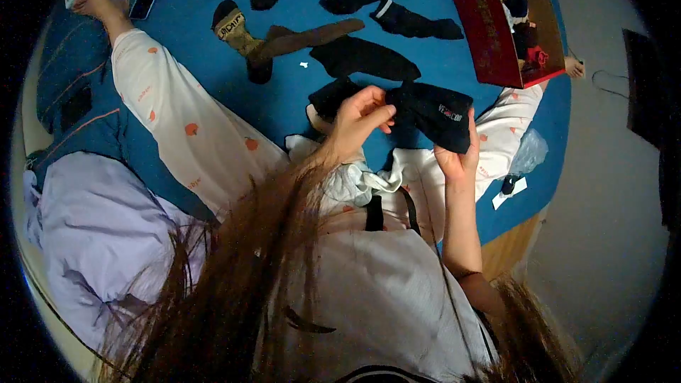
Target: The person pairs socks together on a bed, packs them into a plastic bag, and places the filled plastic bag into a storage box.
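While other socks (pixel 365 59) lie spread across the blue sheet (pixel 191 14), a seated person (pixel 369 269) holds a lettered black sock (pixel 443 112) up between outstretched legs (pixel 188 128). The right hand (pixel 458 159) grips the lettered end, thumb and fingers closed on the fabric; the left hand (pixel 356 120), apart from the right, appears to pinch the opposite end. The step in hand looks to be straightening or arranging this sock. The next move seems to call for a steady right-hand hold while the left fingers work the cloth. An open red box (pixel 482 28) stands beyond, at far right.
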The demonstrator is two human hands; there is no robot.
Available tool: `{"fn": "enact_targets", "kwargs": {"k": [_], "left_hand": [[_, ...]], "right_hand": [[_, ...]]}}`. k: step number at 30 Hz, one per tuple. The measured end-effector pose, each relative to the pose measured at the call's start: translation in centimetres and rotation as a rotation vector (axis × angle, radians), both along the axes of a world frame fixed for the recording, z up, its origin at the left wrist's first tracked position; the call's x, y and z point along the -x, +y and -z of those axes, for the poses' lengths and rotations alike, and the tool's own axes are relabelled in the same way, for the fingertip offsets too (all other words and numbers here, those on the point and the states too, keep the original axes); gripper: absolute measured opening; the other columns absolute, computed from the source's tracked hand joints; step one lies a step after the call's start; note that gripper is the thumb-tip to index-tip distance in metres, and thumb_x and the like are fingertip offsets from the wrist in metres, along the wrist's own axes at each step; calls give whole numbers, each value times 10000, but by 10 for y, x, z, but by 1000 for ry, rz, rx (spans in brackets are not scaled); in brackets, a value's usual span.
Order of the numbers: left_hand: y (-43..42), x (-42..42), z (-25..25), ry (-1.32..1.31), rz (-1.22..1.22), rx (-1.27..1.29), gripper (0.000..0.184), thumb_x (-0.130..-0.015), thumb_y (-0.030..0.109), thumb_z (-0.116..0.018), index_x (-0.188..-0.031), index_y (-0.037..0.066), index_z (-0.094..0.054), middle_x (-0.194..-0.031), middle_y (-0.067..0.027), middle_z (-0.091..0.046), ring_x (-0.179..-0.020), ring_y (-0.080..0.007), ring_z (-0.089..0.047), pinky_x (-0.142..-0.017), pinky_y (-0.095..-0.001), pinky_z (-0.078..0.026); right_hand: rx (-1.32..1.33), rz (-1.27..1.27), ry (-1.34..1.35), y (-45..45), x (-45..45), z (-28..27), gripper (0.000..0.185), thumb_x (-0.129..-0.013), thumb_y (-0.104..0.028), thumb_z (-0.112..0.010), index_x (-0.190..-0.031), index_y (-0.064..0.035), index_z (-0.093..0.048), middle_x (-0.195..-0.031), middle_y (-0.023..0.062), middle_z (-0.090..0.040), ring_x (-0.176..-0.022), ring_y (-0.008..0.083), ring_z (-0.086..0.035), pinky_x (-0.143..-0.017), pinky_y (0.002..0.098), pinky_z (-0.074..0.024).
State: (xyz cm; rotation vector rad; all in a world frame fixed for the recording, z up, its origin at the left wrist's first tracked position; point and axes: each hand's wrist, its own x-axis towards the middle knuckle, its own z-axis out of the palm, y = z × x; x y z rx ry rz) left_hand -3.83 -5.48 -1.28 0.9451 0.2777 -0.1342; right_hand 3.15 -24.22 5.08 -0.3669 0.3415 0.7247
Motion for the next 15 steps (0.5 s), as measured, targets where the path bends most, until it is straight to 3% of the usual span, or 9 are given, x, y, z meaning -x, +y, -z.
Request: {"fn": "enact_targets", "kwargs": {"k": [4,7,10,11,12,15], "left_hand": [[10,1,5,-66,-59,-125,120,-839,69,-584,-938,6,-560,-783,-52,-584,-671,-130,-583,-638,-237,-473],[14,-1,3,1,-111,-36,227,-836,81,-594,-1038,14,-516,-817,-49,-574,-682,-126,-575,-654,-247,-474],[8,0,-1,4,-109,-7,378,-822,79,-614,-1150,23,-433,-861,-54,-566,-693,-123,-569,-658,-252,-476],[0,2,8,-42,-75,-97,518,-801,135,-651,-1214,20,-361,-793,-62,-547,-703,-117,-563,-616,-255,-473],[-6,5,6,-118,-113,-335,497,-793,134,-655,-1195,19,-387,-817,-85,-549,-693,-149,-575,-617,-278,-478],[-12,11,8,-153,-41,-668,457,-785,86,-615,-1186,32,-401,-867,-154,-551,-773,-303,-588,-694,-370,-481]], "right_hand": [[30,-11,9,5,0,2,280,-926,-238,-488,-1088,-22,-562,-1085,139,-605,-987,240,-601,-839,363,-523],[21,-14,39,8,0,3,294,-928,-235,-484,-1106,-10,-548,-1101,152,-595,-1018,247,-588,-853,362,-518],[150,-17,106,15,9,3,320,-915,-258,-500,-1123,-17,-538,-1120,143,-585,-1041,274,-559,-923,411,-450],[166,-76,72,20,15,0,327,-913,-256,-505,-1137,-20,-523,-1142,139,-572,-1054,267,-549,-936,410,-435],[268,-54,99,23,22,-1,326,-906,-246,-518,-1144,-23,-518,-1135,133,-573,-1040,260,-554,-923,405,-444],[227,-122,153,31,40,-1,310,-891,-210,-546,-1144,-35,-508,-1101,114,-581,-1014,247,-563,-892,390,-463]]}}
